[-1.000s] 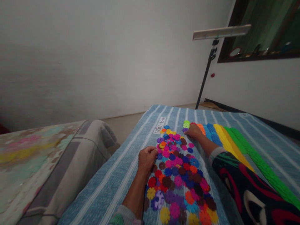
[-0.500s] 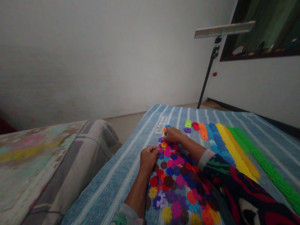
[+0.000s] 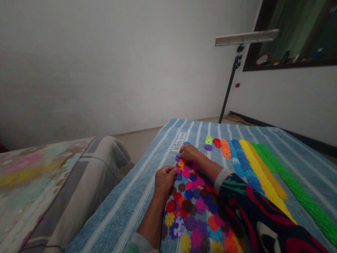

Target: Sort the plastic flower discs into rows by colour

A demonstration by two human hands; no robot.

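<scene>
Mixed discs: thin, plastic-looking, notched round the rim like little flowers; they're lying [image 3: 199,204] in a long overlapping spread down the middle of the cloth, too many to count.
Left hand: one [image 3: 164,181], resting at the spread's left edge; thumb and finger are pressing together, can't tell if they're pinching a disc.
Right hand: one [image 3: 189,153], bending down over the spread's far end; fingers are curling inward, fingertips too hidden to tell what they're pinching.
Sorted rows: ridged, overlapping strips are running along the right, the green row [image 3: 302,195] longest, then yellow row [image 3: 259,175], blue row [image 3: 243,160] and a short orange row [image 3: 225,149].
Singles: one purple disc [image 3: 208,147] is touching the lime discs [image 3: 209,140].
Room: striped blue cloth [image 3: 118,207] is showing between left hand and table edge; a narrower strip is separating spread from rows.
</scene>
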